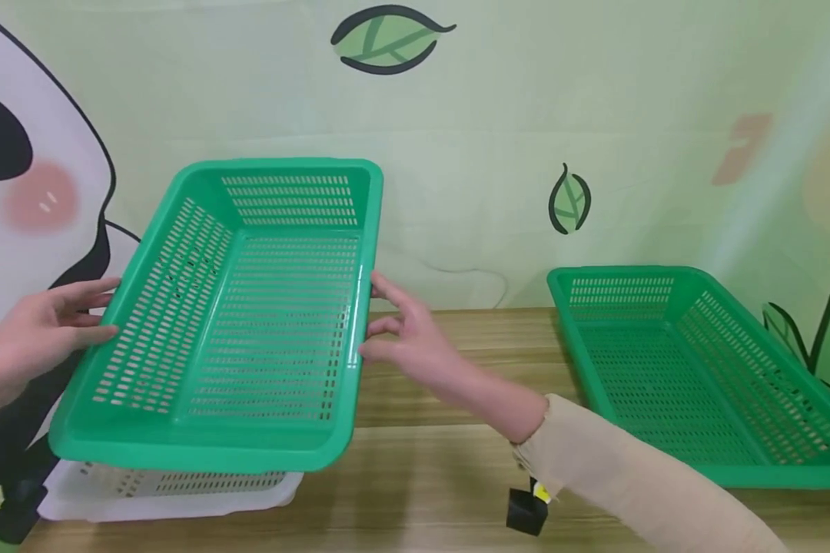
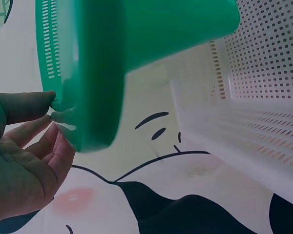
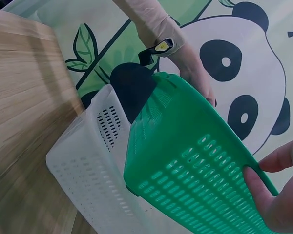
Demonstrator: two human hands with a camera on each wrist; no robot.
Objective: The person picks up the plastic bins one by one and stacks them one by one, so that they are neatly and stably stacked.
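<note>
Nearest, pale sleeve (image 1: 636, 468) on the right arm, dark strap with a yellow patch (image 1: 542, 493) at its cuff; right hand (image 1: 415, 334), bent fingers and thumb drawn in on the right rim, pinching it; left hand (image 1: 48, 334), likewise nearly closed, thumb and fingertips pinching the left rim; between the 2 hands, held green basket (image 1: 207, 455), raised and tilted, slotted inside facing the head camera; below it, white basket (image 1: 180, 507), partly hidden, on the left part of the wood-grain table (image 1: 415, 484); contact between these 2 baskets, cannot tell; 2nd green basket (image 1: 775, 475) at the right, on the table, well apart from the hands; farthest, pale green backdrop (image 1: 456, 115) with panda face (image 1: 34, 153) at left and 2 leaves (image 1: 387, 42) toward the middle
</note>
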